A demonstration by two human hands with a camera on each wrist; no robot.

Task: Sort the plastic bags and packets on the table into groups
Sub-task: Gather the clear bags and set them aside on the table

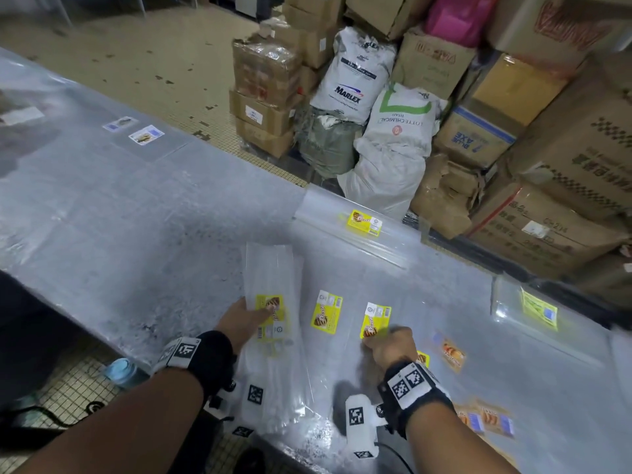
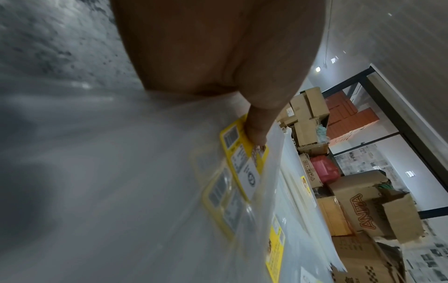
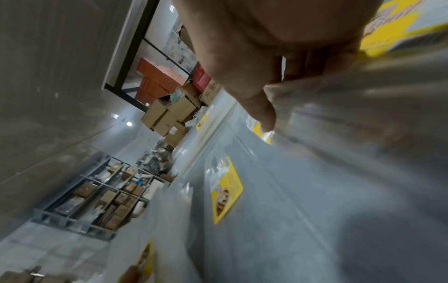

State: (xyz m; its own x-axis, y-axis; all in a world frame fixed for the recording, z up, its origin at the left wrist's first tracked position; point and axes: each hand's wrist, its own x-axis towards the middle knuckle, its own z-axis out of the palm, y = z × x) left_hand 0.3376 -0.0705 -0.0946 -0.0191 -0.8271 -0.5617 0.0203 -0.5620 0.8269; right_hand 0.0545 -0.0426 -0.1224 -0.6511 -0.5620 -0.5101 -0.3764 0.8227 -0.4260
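Note:
Clear plastic bags with printed labels lie on the plastic-covered table. My left hand grips a stack of clear yellow-labelled bags, thumb on the top label. My right hand is curled and pinches the near edge of a single yellow-labelled bag; in the right wrist view the thumb lies on its plastic. Between the two hands lies another yellow-labelled bag. One more yellow-labelled pile sits at the far edge.
Orange-labelled bags lie to my right, a green-yellow labelled one further right, and blue-labelled ones far left. Cardboard boxes and white sacks crowd the floor past the table. A blue-capped bottle stands below the near edge.

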